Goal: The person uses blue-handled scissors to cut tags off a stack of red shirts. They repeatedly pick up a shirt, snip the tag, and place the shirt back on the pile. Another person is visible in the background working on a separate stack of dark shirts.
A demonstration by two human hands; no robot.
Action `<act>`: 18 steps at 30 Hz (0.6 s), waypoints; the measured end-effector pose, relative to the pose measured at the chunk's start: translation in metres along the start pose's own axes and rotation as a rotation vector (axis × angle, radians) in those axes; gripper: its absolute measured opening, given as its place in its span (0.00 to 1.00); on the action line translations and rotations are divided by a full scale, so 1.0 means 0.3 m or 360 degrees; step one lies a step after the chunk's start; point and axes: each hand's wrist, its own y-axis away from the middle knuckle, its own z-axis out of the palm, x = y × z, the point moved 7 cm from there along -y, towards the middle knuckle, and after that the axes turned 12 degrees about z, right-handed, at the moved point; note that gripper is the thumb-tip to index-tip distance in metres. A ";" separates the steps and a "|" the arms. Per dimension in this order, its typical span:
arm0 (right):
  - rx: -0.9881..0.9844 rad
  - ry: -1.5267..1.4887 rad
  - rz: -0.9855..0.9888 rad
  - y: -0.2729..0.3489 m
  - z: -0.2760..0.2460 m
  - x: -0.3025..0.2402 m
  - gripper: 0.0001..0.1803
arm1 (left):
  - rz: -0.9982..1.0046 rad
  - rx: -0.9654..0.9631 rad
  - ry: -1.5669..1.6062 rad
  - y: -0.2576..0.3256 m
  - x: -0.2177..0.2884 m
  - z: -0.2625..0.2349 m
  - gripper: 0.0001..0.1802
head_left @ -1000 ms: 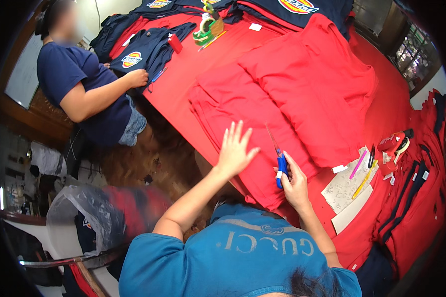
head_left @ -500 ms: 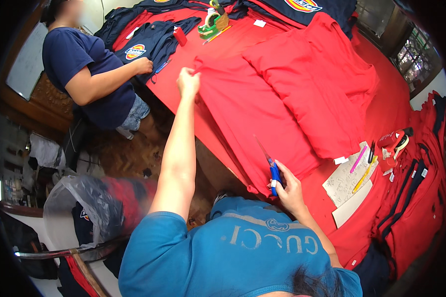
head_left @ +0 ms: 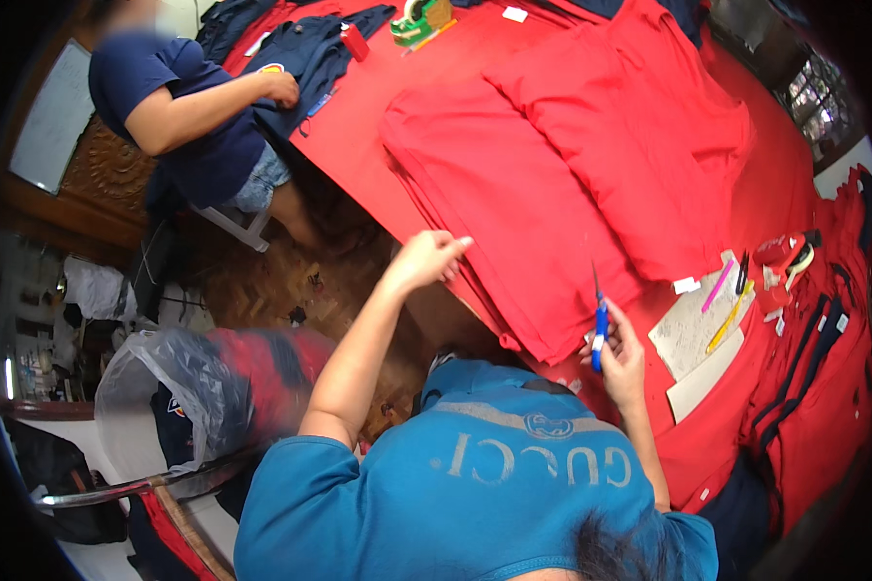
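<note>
A large red garment (head_left: 513,194) lies spread over the red-covered table in front of me. My left hand (head_left: 428,261) hovers by its near left edge, thumb out and fingers loosely bent, with nothing seen in it. In my right hand (head_left: 624,366) is a pair of blue-handled scissors (head_left: 601,334), blades pointing away from me over the garment's near right part. Whether the scissor blades are parted is too small to tell.
On the right lie a paper sheet (head_left: 688,334), a pink pen (head_left: 718,285), a yellow pen (head_left: 730,324) and a red tape dispenser (head_left: 775,276). Red garments (head_left: 814,416) pile beyond. A co-worker (head_left: 179,121) stands at far left. A clear plastic bag (head_left: 131,387) stands lower left.
My left hand has let go of the garment's far left corner and come back toward me. My right hand has moved rightward with the scissors. The view has shifted slightly.
</note>
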 end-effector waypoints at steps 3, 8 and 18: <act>0.0043 -0.0062 -0.0131 0.002 -0.031 -0.016 0.29 | 0.0168 0.0236 -0.0107 0.050 -0.025 0.080 0.23; 0.0139 0.0007 -0.0125 0.035 -0.059 -0.013 0.30 | 0.0351 0.0275 -0.0764 0.083 0.048 0.063 0.21; 0.0178 -0.0046 -0.0043 0.118 -0.066 0.039 0.30 | 0.0206 -0.0054 -0.0670 0.134 0.092 0.178 0.25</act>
